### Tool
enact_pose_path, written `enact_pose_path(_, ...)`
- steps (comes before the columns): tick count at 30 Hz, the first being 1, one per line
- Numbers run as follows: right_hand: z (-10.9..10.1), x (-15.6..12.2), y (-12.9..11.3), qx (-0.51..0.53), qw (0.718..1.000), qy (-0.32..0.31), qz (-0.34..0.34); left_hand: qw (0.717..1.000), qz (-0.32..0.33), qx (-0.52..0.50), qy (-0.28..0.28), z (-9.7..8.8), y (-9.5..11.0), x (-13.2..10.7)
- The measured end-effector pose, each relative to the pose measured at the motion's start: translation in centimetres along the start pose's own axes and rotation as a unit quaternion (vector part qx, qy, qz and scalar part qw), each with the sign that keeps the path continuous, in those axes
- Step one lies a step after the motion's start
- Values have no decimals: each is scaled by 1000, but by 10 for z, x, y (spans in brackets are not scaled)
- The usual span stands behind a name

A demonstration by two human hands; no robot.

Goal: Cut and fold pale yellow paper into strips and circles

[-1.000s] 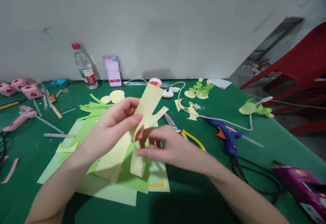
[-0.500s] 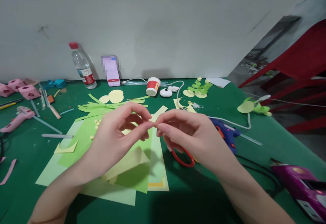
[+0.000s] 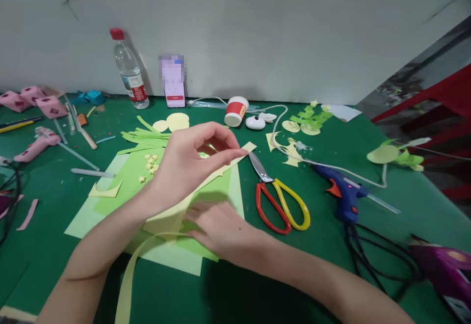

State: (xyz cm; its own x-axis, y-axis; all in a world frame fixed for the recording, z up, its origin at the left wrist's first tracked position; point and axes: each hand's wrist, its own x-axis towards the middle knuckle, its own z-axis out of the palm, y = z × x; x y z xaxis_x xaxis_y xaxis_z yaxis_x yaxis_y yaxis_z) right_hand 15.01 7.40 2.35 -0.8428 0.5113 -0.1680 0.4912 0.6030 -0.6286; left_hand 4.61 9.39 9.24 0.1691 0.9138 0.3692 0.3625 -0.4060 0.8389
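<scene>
My left hand (image 3: 191, 159) hovers over the stacked green and yellow paper sheets (image 3: 121, 191), thumb and forefinger pinched; what they hold is too small to name. Lower down, my right hand (image 3: 221, 228) rests on the sheets' near edge, fingers closed on a long pale yellow paper strip (image 3: 127, 284) that curves toward me. Another yellow strip (image 3: 243, 153) lies slantwise on the sheets beside my left fingertips. Tiny folded yellow stars (image 3: 150, 163) sit on the green sheet.
Red-and-yellow scissors (image 3: 279, 201) lie right of the sheets, then a blue glue gun (image 3: 344, 194) with its cable. At the back stand a water bottle (image 3: 128, 71), a phone (image 3: 172, 81) and a red cup (image 3: 234, 111). A pink glue gun (image 3: 35, 145) lies left.
My right hand dropped from the pinch beside the left hand to the sheets and took hold of a long yellow strip. The left hand stayed raised and pinched. The view shifted slightly.
</scene>
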Motion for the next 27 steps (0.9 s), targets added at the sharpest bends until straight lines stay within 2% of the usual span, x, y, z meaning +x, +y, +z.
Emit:
enact_pose_path(2,13,8,-1,-11,999,-24,-21,1000,2,0,-3,-1,0,-1)
enact_pose_path(4,15,10,1,-22,999,-32,-34,1000,7,3,-10,-2,-2,-2)
enact_pose_path(6,6,7,4,-27,998,-25,-44,999,9,2,-30,-5,-5,-2)
enact_pose_path(8,-13,-3,7,-23,999,1,-49,998,-11,-5,-63,-8,-9,-1)
enact_pose_path(9,-24,-9,9,-20,999,21,-47,996,-29,-7,-83,-9,-11,0)
enact_pose_path(11,-47,-23,13,-1,993,116,-7,988,-65,3,-138,-10,-14,2)
enact_pose_path(15,-76,-46,19,-12,959,284,8,964,-81,30,-250,-6,-15,6)
enact_pose_path(19,-82,-55,20,-11,931,364,-10,963,-106,-54,-241,0,-14,6)
enact_pose_path(24,-82,-60,15,63,925,374,-21,958,-122,-154,-210,1,-14,6)
enact_pose_path(27,-81,-60,12,101,908,405,-30,952,-122,-185,-210,1,-14,4)
